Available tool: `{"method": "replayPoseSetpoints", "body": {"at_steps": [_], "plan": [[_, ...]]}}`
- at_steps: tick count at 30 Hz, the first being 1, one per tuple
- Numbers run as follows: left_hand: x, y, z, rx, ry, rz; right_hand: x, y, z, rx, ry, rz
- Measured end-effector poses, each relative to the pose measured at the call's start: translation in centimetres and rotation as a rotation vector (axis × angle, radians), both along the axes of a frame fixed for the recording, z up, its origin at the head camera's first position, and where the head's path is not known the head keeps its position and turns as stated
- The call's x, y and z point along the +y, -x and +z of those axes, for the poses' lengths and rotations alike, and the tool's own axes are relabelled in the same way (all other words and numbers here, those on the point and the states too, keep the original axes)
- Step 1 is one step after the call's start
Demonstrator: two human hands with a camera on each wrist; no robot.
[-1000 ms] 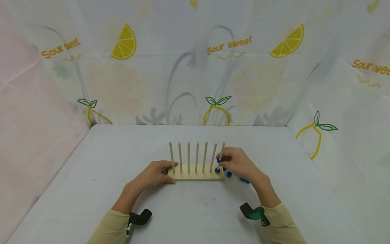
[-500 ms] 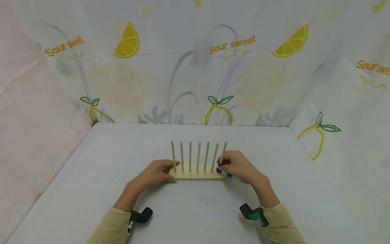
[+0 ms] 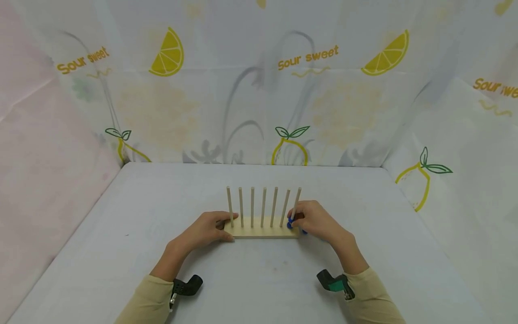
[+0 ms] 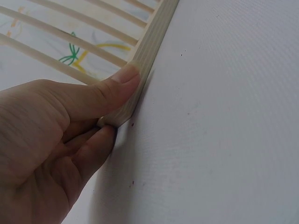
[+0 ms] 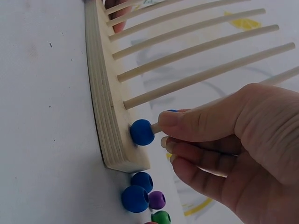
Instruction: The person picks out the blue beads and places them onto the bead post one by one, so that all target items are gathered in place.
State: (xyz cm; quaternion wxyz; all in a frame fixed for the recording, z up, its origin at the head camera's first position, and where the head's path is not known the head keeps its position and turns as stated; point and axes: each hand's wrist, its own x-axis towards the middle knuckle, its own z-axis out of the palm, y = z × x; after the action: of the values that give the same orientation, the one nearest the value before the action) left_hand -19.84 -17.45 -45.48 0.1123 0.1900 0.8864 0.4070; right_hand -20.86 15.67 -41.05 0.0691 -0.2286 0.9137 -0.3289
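Note:
A pale wooden base (image 3: 261, 232) with a row of several upright pegs stands on the white table. My left hand (image 3: 205, 228) grips its left end; in the left wrist view the thumb (image 4: 122, 80) lies along the front edge. At the right end, one blue bead (image 5: 142, 132) sits low on the last peg. Just above it my right hand (image 3: 317, 220) pinches a second blue bead (image 5: 172, 111) around that same peg, mostly hidden by the thumb and fingers. The other pegs carry no beads.
Loose beads lie on the table by the base's right end: two blue ones (image 5: 135, 199), a purple bead (image 5: 157, 200), a green bead (image 5: 161, 217) and a partly cut-off red one. A printed cloth wall (image 3: 226, 112) rises behind the table.
My right hand has slid the pinched blue bead down the rightmost peg toward the bead at the bottom. My left hand keeps its grip on the base.

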Motion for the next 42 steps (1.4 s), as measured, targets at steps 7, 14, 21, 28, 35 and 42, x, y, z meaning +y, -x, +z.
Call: {"method": "replayPoseSetpoints", "body": {"at_steps": [7, 14, 21, 28, 35, 42], "plan": [[0.0, -0.1, 0.2, 0.000, 0.002, 0.009, -0.4, 0.1, -0.2, 0.042, -0.064, 0.011], [0.0, -0.1, 0.1, 0.002, -0.003, 0.001, -0.4, -0.2, -0.2, 0.061, -0.094, 0.007], [-0.1, -0.2, -0.2, 0.000, 0.014, 0.009, 0.1, 0.1, -0.6, 0.147, -0.150, 0.026], [-0.2, -0.1, -0.3, -0.010, 0.000, 0.012, 0.6, 0.3, -0.9, 0.162, -0.175, -0.014], [-0.1, 0.0, -0.3, -0.003, 0.003, 0.011, 1.1, 0.6, -1.4, 0.170, -0.201, -0.024], [-0.1, 0.2, -0.3, 0.008, 0.004, 0.007, 1.3, 0.9, -1.9, 0.141, -0.229, -0.047]]}}
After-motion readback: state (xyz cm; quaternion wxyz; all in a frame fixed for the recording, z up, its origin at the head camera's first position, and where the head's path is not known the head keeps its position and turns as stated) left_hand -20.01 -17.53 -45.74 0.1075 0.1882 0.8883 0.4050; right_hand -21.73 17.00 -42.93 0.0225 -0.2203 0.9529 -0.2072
